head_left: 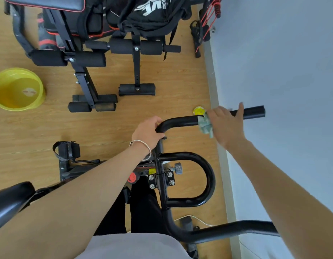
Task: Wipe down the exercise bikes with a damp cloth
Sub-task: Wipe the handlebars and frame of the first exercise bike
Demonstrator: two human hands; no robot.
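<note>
The exercise bike's black handlebar (pixel 180 122) runs across the middle of the view, with a looped inner bar (pixel 208 176) below it. My left hand (pixel 147 130) grips the handlebar at its left bend. My right hand (pixel 226 124) holds a pale green cloth (pixel 205 125) wrapped against the upper right bar, the thumb raised over the tube. The bar's foam end (pixel 255 112) sticks out past my right hand. The black saddle (pixel 10 200) shows at the lower left.
A yellow basin (pixel 17 89) stands on the wooden floor at left. Two black sit-up benches (pixel 87 58) with a black bag (pixel 152 14) on them lie ahead. A pale wall (pixel 283 62) rises close on the right. A small yellow disc (pixel 198 110) lies by the skirting.
</note>
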